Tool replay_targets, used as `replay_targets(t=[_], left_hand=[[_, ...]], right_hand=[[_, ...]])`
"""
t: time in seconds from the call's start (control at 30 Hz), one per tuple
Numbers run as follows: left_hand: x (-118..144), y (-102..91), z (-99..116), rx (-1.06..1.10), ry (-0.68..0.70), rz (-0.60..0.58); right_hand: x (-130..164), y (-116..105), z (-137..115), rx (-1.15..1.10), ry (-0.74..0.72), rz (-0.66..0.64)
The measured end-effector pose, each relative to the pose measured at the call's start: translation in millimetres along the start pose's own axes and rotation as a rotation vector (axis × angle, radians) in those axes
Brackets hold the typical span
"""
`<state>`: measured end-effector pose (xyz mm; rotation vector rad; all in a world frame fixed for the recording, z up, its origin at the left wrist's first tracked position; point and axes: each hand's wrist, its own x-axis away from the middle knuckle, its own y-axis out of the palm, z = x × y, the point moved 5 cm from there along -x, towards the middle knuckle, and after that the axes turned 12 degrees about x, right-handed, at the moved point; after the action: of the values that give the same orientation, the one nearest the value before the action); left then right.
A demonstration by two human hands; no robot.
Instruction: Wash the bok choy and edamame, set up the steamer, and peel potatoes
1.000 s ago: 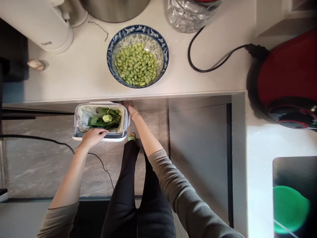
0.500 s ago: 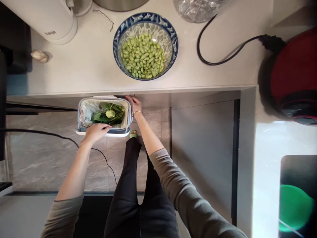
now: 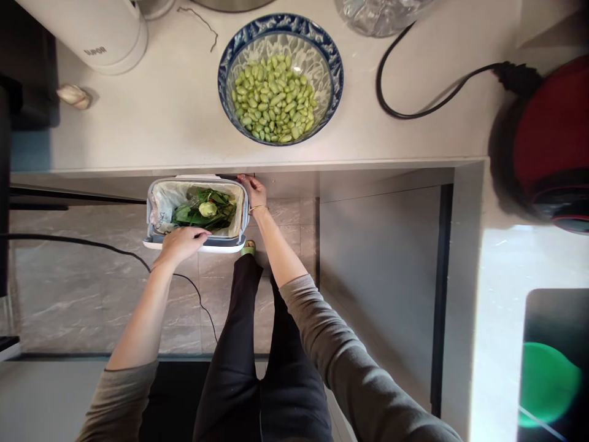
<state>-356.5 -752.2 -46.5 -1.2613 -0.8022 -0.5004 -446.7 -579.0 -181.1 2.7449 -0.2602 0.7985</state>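
Fingers (image 3: 196, 232) closed on the near rim of a small, rectangular, grey-and-white plastic bin (image 3: 221, 248)

The bare left hand (image 3: 179, 247) has its fingers drawn in on that rim, with hardly any gap showing. At the bin's right end is the bare right hand (image 3: 254, 191), a thin gold-coloured bangle (image 3: 258, 208) at its wrist, its fingers partly bent; whether they grip anything I cannot tell. The bin is just below the front edge of a smooth, pale counter (image 3: 151, 135). Inside its crumpled whitish liner (image 3: 161, 201) lie dark green leaves (image 3: 181, 213) and a rounded, pale green piece (image 3: 207, 209) (a speck of red shows among them). On the counter stands a round, blue-and-white patterned bowl (image 3: 226, 67) of shelled green beans (image 3: 276, 98).
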Motion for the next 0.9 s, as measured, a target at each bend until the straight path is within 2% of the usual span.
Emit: replay_targets(t=[0.6,0.9], left_hand=[[2.3,-2.3,1.0,0.008,-0.005,-0.015],[0.7,-1.2,-0.4,0.006,-0.009,-0.024]], right_hand=[[-2.5,-4.1,0.1,-0.091,0.105,-0.074],[-9.6,0.9,6.7,-0.109,0.173,-0.097]])
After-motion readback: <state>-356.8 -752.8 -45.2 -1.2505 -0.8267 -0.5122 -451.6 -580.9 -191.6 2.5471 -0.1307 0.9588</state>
